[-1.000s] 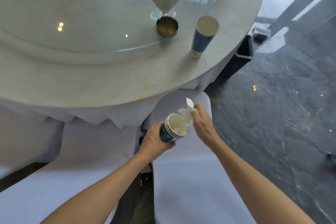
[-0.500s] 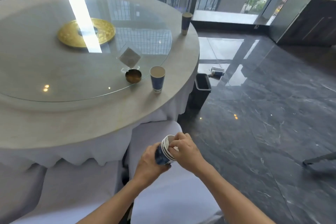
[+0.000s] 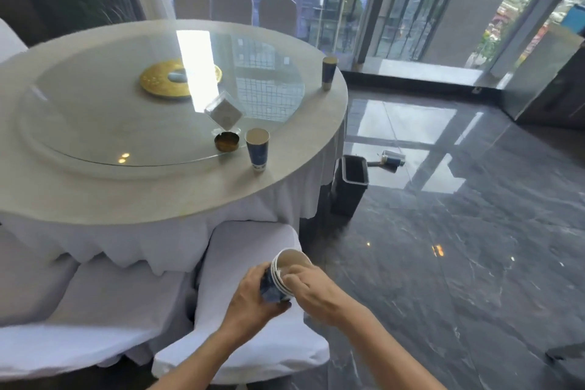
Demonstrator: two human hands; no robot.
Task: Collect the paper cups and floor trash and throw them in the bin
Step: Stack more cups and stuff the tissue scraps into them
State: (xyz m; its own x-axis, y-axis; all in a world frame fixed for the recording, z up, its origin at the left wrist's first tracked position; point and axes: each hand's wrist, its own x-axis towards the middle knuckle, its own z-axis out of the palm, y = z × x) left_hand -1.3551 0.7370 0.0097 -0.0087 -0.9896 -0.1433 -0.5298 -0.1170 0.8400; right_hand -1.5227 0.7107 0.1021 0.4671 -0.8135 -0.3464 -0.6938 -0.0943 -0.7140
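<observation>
— Blue and white paper, that is what you hold?

— Yes. My left hand (image 3: 253,298) is wrapped around the side of a stack of paper cups (image 3: 281,275), blue outside and white at the rims. The stack is tilted, its mouth turned up and to the right, and I hold it above the white-covered chair (image 3: 247,250) in front of me.

— And the other hand?

— My right hand (image 3: 311,290) lies over the rims, with the fingertips (image 3: 289,275) curled into the mouth of the top cup. Whether they pinch something inside, I cannot tell; the fingers hide it.

— Where are the other cups?

— One blue cup (image 3: 258,149) stands upright on the round table (image 3: 158,193), near the edge, just beside a small brass dish (image 3: 227,142) and a tilted clear card holder (image 3: 223,111). A second blue cup (image 3: 329,72) stands at the far right edge of the table, well apart from the first one.

— And the bin?

— A dark bin (image 3: 349,185) stands on the glossy dark floor (image 3: 443,263), close to the white tablecloth (image 3: 158,237) at the right side of the table. Behind it, on the floor, lies a piece of trash (image 3: 392,158), blue and white; it is too blurred for me to say more. The bin is well apart from my hands.
</observation>
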